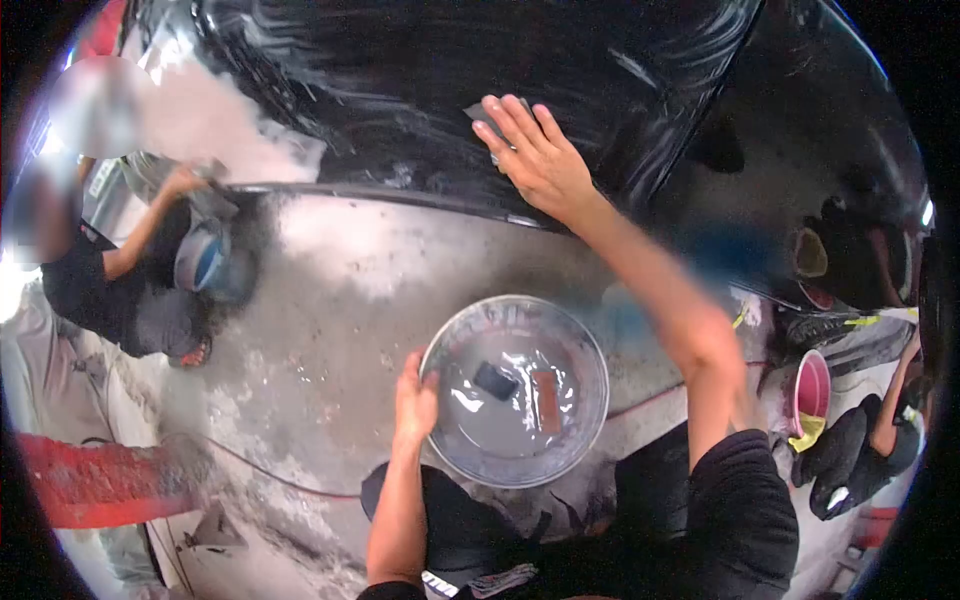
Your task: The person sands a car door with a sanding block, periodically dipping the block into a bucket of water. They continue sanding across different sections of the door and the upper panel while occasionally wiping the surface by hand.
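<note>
My right hand (pixel 535 152) lies flat on a black car body panel (pixel 400 90), pressing a small grey sanding sheet (pixel 485 120) against the wet, streaked surface. My left hand (pixel 414 400) grips the near rim of a clear round bowl of water (pixel 440 445), held low in front of me. A dark block (pixel 494 380) and a reddish-brown block (pixel 545 398) lie in the water.
At the left, another person in dark clothes (pixel 95 290) crouches and holds a tool against the car's lower edge. A pink bucket with a yellow cloth (pixel 812 395) stands at the right. The concrete floor (pixel 330 300) is wet and stained, with a thin red hose (pixel 280 478) across it.
</note>
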Demonstrator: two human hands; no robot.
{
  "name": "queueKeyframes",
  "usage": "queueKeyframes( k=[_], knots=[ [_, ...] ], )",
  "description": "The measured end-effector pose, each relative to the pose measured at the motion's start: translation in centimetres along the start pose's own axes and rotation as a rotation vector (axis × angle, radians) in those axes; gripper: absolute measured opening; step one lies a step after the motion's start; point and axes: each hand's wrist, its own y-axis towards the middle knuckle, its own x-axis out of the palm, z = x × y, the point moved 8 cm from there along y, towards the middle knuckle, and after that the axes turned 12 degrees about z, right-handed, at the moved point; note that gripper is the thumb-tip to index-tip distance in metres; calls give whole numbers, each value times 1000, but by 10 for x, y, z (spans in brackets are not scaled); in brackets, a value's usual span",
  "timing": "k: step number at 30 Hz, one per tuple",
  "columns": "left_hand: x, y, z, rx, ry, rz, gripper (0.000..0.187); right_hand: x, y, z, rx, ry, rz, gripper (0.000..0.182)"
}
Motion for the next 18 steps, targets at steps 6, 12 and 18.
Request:
queueKeyframes(
  k=[6,12,18],
  knots=[
    [0,-1,-9,-2,27,-26,40,-65,-55,66,135,-163,-124,68],
    [4,24,7,12,196,-43,32,-65,107,45,29,-100,175,63],
    [6,25,2,-27,250,-109,39,-77,142,54,-67,-141,104,65]
  ],
)
